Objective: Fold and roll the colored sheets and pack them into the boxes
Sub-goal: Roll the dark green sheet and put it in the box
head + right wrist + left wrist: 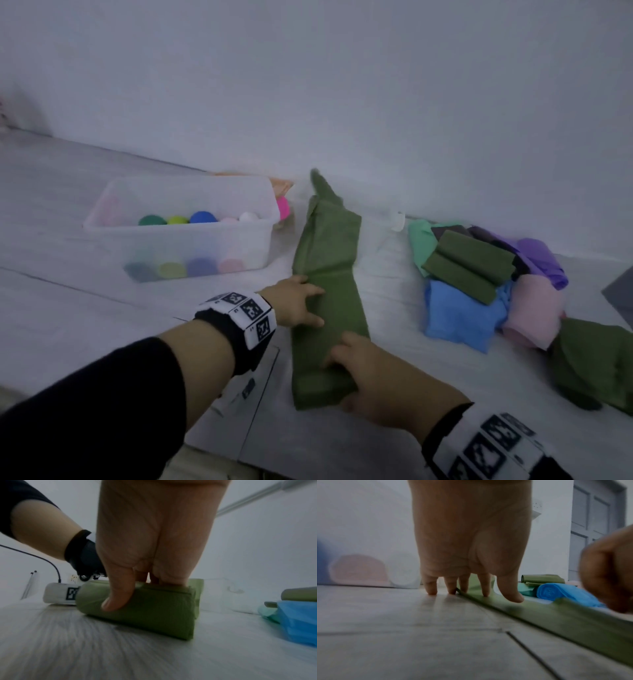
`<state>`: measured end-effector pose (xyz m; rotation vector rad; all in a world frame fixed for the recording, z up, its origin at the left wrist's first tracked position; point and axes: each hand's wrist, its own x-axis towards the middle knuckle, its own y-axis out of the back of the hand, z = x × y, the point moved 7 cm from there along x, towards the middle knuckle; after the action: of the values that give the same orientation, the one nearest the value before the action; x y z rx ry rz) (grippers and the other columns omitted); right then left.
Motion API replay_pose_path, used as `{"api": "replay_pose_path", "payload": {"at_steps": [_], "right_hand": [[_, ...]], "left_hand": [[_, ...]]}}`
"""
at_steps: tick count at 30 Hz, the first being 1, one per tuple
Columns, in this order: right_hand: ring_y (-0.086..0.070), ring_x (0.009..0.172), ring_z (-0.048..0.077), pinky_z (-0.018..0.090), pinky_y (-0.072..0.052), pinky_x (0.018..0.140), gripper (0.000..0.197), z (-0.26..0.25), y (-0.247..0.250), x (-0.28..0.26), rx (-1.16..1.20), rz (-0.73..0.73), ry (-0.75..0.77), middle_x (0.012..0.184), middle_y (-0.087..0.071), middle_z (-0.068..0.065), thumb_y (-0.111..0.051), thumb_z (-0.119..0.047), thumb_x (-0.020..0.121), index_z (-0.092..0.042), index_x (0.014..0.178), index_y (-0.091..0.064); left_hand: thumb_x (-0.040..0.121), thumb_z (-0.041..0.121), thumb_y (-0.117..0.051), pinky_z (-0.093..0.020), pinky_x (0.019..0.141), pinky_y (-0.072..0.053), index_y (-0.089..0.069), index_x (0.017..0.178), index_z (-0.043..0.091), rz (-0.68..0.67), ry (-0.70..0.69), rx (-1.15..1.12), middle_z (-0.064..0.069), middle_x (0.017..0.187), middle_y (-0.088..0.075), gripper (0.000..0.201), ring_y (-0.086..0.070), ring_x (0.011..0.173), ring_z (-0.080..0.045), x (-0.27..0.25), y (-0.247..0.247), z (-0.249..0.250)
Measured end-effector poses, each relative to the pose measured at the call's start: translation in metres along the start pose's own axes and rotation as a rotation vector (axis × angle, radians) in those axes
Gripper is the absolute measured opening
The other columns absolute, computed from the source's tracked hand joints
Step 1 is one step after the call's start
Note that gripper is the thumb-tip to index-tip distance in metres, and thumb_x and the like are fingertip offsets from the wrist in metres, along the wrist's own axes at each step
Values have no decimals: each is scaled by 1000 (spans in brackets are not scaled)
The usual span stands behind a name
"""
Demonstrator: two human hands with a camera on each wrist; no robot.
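Nearest the viewer, the person's right hand (370, 373) curls over the rolled near end of a long olive-green folded plastic sheet (325, 274), thumb pressed on the front of the roll and fingers hooked over its top. Just beyond it, the left hand (296, 305) lies mostly flat with fingers straight, its fingertips (485, 592) pressing the strip's left edge onto the pale wood-grain floor (102, 308). Ahead of both hands the unrolled strip runs away toward a white wall, its far tip lifted.

The sheet looks thin, light, soft and probably slippery, so the roll would likely spring loose if released. It seems best held across the roll's full width, with the flat part pinned ahead.

Left of the left hand stands a translucent plastic box (239, 192) holding coloured rolls. Right of the right hand lies a pile of blue, pink, purple and green sheets (479, 291).
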<state>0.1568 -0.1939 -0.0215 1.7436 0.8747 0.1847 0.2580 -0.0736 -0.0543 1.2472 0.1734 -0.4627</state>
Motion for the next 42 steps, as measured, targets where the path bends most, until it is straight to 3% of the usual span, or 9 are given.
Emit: {"api": "replay_pose_path", "payload": {"at_steps": [6,11,19,22,26,31,33,38,42], "right_hand": [[-49,103,3,12,-35,84,48,6,-2,-14,185,-68,-23,123,-56,-11,-72,-29,80,-33,124,-54],[-44,120,15,23,-31,101,47,5,-6,-5,87,-131,-60,132,-47,-2,-60,-28,90,-21,135,-49],[-48,107,13,21,-33,88,33,9,3,10,172,-127,-139,127,-52,0,-59,-21,91,-32,121,-54],[-41,111,20,30,-33,92,31,7,8,17,-76,-16,-165,117,-42,3,-53,-28,94,-34,124,-56],[-44,93,15,26,-40,83,30,0,13,21,-27,114,-168,105,-44,0,-53,-12,91,-29,115,-61],[-43,103,18,31,-36,84,46,-9,7,13,-178,123,-89,109,-45,0,-63,-46,82,-23,121,-59],[-40,108,20,33,-35,90,51,-11,4,15,-269,89,-87,117,-44,1,-65,-43,81,-22,126,-54],[-48,115,19,30,-38,98,47,5,8,15,-12,-10,-141,129,-52,-2,-64,-33,86,-30,131,-48],[-50,107,12,25,-37,88,34,12,-1,6,151,-129,-203,130,-53,-3,-60,-32,89,-31,122,-51]], "left_hand": [[76,45,-74,-32,116,-21,-26,148,28,6,18,35,-9,159,-11,89,-22,143,-26,-1,7,8],[79,40,-73,-25,112,-20,-24,149,29,-23,2,37,-10,159,-6,86,-20,144,-24,-4,9,9],[81,36,-73,-28,114,-20,-24,149,32,-18,0,-7,-6,160,-1,84,-19,144,-24,-7,8,6],[82,36,-72,-29,115,-19,-23,149,32,-25,3,-11,-6,160,0,83,-18,144,-25,-8,7,6],[84,34,-70,-33,118,-15,-20,150,32,-41,12,-19,-5,160,2,82,-13,146,-25,-8,6,6],[83,32,-71,-32,118,-16,-23,149,33,-23,19,-62,-6,160,4,82,-12,146,-25,-7,6,5],[81,32,-73,-32,117,-17,-24,148,34,-12,26,-78,-9,159,6,83,-13,145,-27,-6,5,4],[80,47,-69,-33,118,-15,-20,150,32,-15,28,-58,-11,159,4,86,-11,146,-26,-6,6,1],[79,43,-72,-32,116,-16,-23,149,31,-21,9,-18,-8,160,0,87,-14,145,-26,-5,9,1]]}}
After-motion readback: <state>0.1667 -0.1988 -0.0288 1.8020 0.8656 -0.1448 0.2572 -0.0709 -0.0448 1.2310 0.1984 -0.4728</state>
